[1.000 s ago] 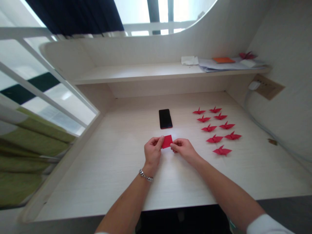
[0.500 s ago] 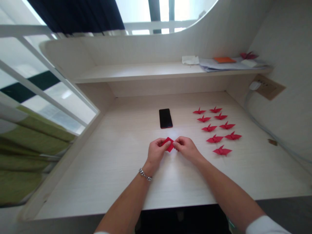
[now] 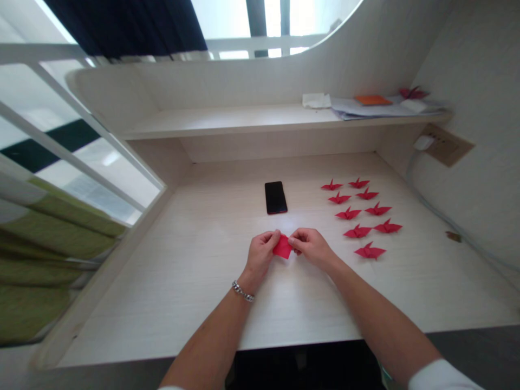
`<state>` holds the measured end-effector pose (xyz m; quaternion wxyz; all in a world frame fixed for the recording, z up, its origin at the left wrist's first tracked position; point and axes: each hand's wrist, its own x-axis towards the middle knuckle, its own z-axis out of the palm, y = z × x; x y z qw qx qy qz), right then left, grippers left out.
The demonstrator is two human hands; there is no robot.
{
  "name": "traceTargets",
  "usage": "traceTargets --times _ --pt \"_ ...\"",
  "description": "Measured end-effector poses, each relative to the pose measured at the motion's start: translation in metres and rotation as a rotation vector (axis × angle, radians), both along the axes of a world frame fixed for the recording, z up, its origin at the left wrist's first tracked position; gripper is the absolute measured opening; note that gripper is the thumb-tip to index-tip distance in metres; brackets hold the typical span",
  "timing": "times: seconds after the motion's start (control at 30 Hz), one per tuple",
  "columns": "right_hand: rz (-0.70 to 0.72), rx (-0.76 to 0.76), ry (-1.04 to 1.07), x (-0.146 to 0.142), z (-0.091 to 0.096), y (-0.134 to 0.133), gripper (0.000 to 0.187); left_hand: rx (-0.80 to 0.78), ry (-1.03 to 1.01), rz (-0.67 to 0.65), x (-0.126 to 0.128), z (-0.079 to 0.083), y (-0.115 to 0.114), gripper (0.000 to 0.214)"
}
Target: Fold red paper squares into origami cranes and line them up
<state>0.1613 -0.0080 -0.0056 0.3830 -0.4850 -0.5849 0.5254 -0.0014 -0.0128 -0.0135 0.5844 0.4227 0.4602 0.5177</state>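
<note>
A small folded piece of red paper [image 3: 283, 247] is held over the desk between both hands. My left hand [image 3: 262, 250], with a silver chain bracelet [image 3: 242, 291] at its wrist, pinches the paper's left side between thumb and fingers. The paper's upper right corner is gripped by the thumb and fingertips of my right hand [image 3: 309, 244]. Several finished red paper cranes [image 3: 357, 232] stand in two rough columns to the right of my hands. Beyond the hands lies a black phone [image 3: 275, 197], flat on the desk.
A raised shelf [image 3: 227, 119] runs along the back, bearing a stack of papers [image 3: 357, 110], an orange sheet [image 3: 372, 100], a white tissue [image 3: 316, 101] and a larger red folded paper [image 3: 413, 93]. On the right wall, a cable [image 3: 426, 200] hangs from a socket [image 3: 449, 145].
The red paper has turned in my fingers, from a diamond shape to a squarer one reaching lower. My left thumb has shifted up to its upper edge. The cranes and phone stay put.
</note>
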Motion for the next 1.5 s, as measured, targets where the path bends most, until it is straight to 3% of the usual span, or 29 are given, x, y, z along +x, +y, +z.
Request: traceTargets --times 0.17,0.47,0.67,1.03,1.33,1.5 --pt "-0.139 0.018 0.087 0.0 0.0 0.001 0.023 -0.007 0.048 -0.037 -0.002 0.0 -0.001 0.033" --pt "-0.078 -0.148 0.199 -0.002 0.005 -0.002 0.026 0.078 0.111 0.042 -0.006 0.003 0.0 0.026" --pt "-0.091 -0.051 0.185 0.002 0.001 0.002 0.028 0.03 0.134 -0.033 -0.009 0.006 0.001 0.03" --pt "-0.089 -0.029 0.166 0.008 -0.002 0.006 0.022 0.01 0.205 -0.166 -0.01 0.01 0.002 0.029" --pt "-0.078 -0.029 0.239 0.013 -0.001 0.008 0.022 0.009 0.258 -0.278 -0.004 0.027 0.018 0.024" --pt "-0.052 -0.007 0.199 0.016 -0.003 0.009 0.021 -0.007 0.187 -0.289 -0.008 0.018 0.02 0.024"
